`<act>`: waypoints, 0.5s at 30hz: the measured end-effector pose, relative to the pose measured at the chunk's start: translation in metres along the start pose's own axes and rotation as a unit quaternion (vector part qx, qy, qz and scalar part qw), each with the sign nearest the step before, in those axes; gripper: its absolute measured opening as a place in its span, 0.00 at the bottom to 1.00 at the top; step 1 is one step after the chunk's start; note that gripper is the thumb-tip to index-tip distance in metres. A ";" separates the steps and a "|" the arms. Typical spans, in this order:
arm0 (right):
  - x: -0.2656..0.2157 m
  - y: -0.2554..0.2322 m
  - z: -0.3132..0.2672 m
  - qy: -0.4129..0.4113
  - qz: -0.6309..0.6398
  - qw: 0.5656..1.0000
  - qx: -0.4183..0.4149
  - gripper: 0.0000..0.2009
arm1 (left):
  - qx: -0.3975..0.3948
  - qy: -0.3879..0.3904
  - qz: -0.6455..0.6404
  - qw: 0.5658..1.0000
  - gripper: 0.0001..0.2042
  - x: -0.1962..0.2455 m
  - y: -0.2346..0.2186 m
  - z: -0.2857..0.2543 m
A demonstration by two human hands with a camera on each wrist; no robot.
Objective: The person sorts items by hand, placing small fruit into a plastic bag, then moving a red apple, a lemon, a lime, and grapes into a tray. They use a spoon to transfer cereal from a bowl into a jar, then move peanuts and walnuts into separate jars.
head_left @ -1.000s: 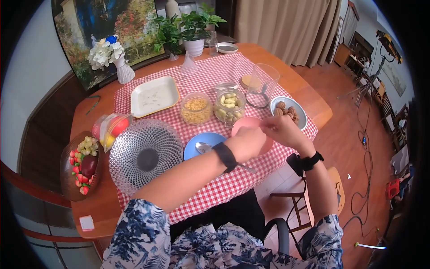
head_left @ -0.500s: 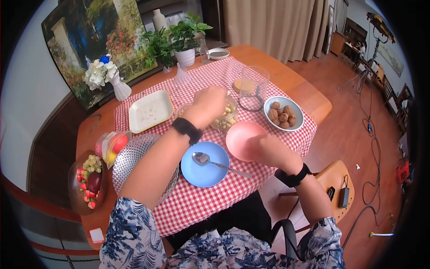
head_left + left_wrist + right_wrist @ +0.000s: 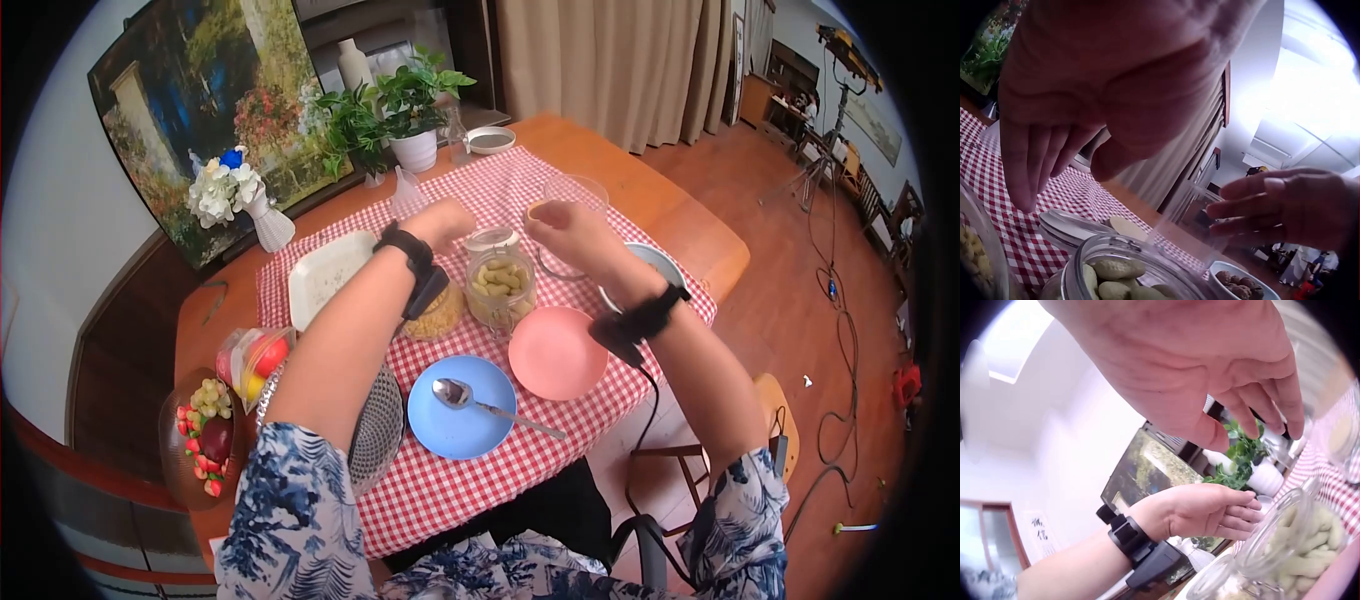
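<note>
A glass clip-top jar of unshelled peanuts [image 3: 500,285] stands behind the pink plate [image 3: 558,352], its lid [image 3: 492,240] swung back. My left hand [image 3: 443,222] hovers past the jar on the left, over a tub of small yellow pieces [image 3: 437,315]. Its fingers hang loose with nothing in them, as the left wrist view shows. On the other side, my right hand [image 3: 578,238] is held in the air near a tall clear container [image 3: 590,190]. In the right wrist view its relaxed fingers [image 3: 1260,403] hold nothing.
A spoon [image 3: 452,393] lies on the blue plate [image 3: 445,432] in front. Walnuts [image 3: 1241,284] fill a bowl at the right. Left are a cream tray [image 3: 318,280], a ridged glass bowl [image 3: 378,440] and a fruit dish [image 3: 180,465]. Plants [image 3: 410,90] and a vase [image 3: 268,222] stand behind.
My left hand has drawn back from over the peanut jar, away and to the left. My right hand has left the pink plate and risen beyond the jar's right side.
</note>
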State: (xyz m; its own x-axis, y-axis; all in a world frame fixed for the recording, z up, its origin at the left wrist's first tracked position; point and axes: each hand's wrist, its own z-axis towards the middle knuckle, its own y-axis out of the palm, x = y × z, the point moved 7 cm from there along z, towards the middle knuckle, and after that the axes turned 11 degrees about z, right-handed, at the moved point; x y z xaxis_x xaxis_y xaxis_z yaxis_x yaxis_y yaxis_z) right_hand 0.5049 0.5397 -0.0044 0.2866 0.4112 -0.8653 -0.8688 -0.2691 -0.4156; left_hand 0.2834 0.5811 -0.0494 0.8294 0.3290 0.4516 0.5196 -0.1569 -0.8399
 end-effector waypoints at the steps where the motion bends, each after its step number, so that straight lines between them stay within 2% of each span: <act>1: 0.015 0.010 0.018 0.081 0.004 0.996 -0.030 0.20 | 0.003 0.001 0.000 1.000 0.19 0.001 0.002 0.007; 2: 0.021 0.015 0.036 0.078 0.002 0.997 -0.029 0.20 | -0.012 -0.009 0.039 0.999 0.19 -0.002 0.007 0.017; 4: 0.048 0.038 0.060 0.184 -0.030 0.975 -0.125 0.23 | -0.044 -0.047 0.105 0.992 0.16 -0.010 0.021 0.046; 5: 0.052 0.040 0.065 0.181 -0.033 0.975 -0.124 0.23 | -0.041 -0.046 0.103 0.993 0.16 -0.002 0.017 0.041; 7: 0.053 0.051 0.071 0.115 -0.063 0.979 -0.154 0.24 | -0.105 -0.071 0.141 0.982 0.14 0.003 0.023 0.027; 8: 0.062 0.065 0.078 0.166 -0.152 0.951 -0.213 0.18 | -0.092 -0.060 0.154 0.982 0.12 0.000 0.026 0.035; 9: 0.064 0.065 0.083 0.163 -0.152 0.952 -0.211 0.18 | -0.088 -0.060 0.155 0.982 0.12 -0.003 0.027 0.041; 11: 0.005 0.057 0.055 0.143 -0.265 0.935 -0.188 0.18 | -0.171 -0.001 0.257 0.951 0.15 -0.002 0.041 0.047; 12: 0.005 0.059 0.054 -0.044 -0.363 0.919 -0.149 0.17 | -0.156 -0.002 0.245 0.957 0.13 -0.001 0.037 0.042; 13: 0.001 0.058 0.054 -0.044 -0.364 0.918 -0.150 0.17 | -0.157 -0.002 0.244 0.957 0.13 -0.009 0.038 0.051; 14: 0.004 0.053 0.052 0.076 -0.203 0.965 -0.147 0.18 | -0.142 -0.004 0.197 0.970 0.11 -0.020 0.037 0.063; 15: 0.010 0.054 0.049 0.192 -0.033 0.971 -0.138 0.19 | -0.126 -0.007 0.149 0.981 0.10 -0.030 0.037 0.074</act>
State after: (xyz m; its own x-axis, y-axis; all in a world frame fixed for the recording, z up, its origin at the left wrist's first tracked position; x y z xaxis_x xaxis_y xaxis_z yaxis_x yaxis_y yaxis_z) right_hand 0.4416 0.5718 -0.0221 0.5135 0.0947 -0.8529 -0.7174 -0.4979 -0.4872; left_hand 0.2621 0.6345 -0.1160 0.9502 0.2456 0.1918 0.2901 -0.4720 -0.8325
